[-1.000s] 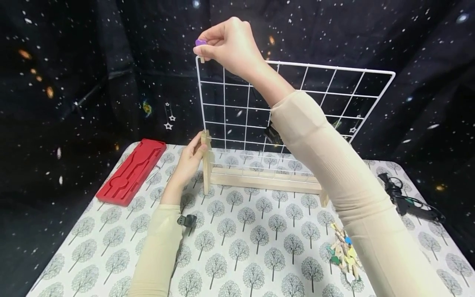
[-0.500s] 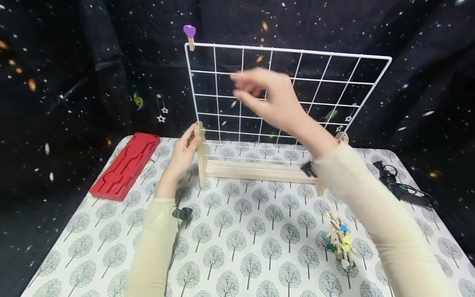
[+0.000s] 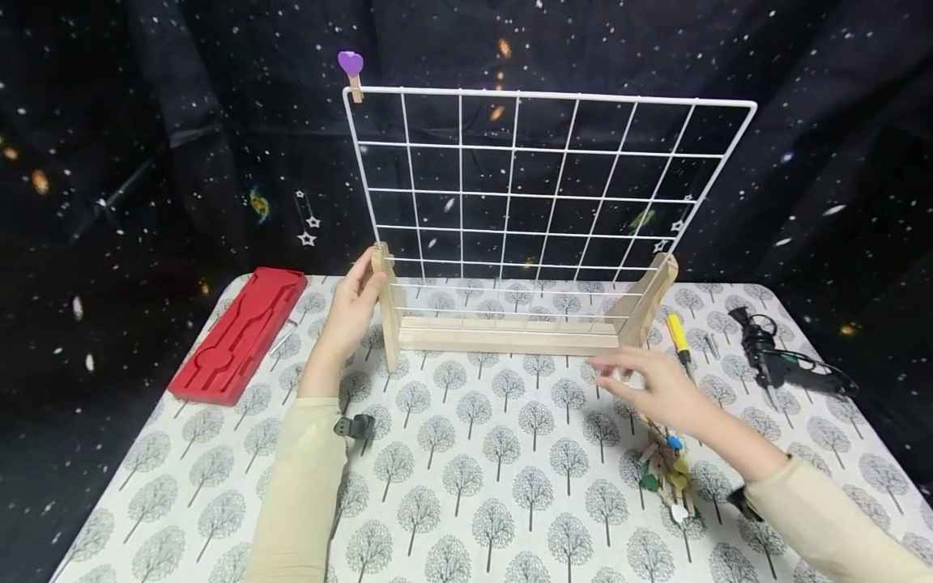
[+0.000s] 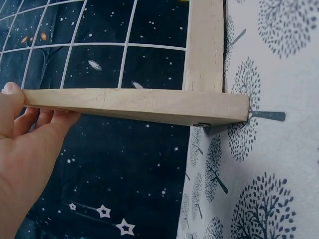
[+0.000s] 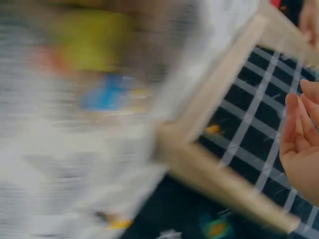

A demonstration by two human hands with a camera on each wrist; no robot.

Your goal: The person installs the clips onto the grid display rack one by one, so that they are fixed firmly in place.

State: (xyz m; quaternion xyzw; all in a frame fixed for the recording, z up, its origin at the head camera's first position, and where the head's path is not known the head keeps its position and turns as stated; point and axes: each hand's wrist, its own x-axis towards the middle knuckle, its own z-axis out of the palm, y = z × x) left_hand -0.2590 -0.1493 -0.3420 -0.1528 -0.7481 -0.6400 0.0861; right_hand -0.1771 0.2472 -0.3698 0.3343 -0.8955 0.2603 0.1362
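Note:
A white wire grid [image 3: 513, 150] stands upright in a wooden stand [image 3: 503, 336]. On the grid's top left corner sits a clothespin with a purple heart [image 3: 351, 65]. My left hand [image 3: 348, 312] grips the stand's left post, thumb in front; in the left wrist view the fingers wrap the post [image 4: 124, 102]. My right hand [image 3: 659, 389] holds nothing, its fingers loosely bent, above and just behind a pile of heart clothespins [image 3: 666, 478] in yellow, green, blue and white. The right wrist view is blurred, with the right hand [image 5: 301, 144] at its edge.
To the left lies a red moulded tray [image 3: 239, 336], a small metal tool [image 3: 284, 336] beside it. On the right are a yellow-handled screwdriver [image 3: 678, 334] and a black tool with a cable [image 3: 787, 364]. A dark starry cloth [image 3: 182, 162] hangs behind.
My right hand has let go of the purple-heart clothespin at the grid's top left corner and moved down and right to the clothespin pile. The left hand stays on the post.

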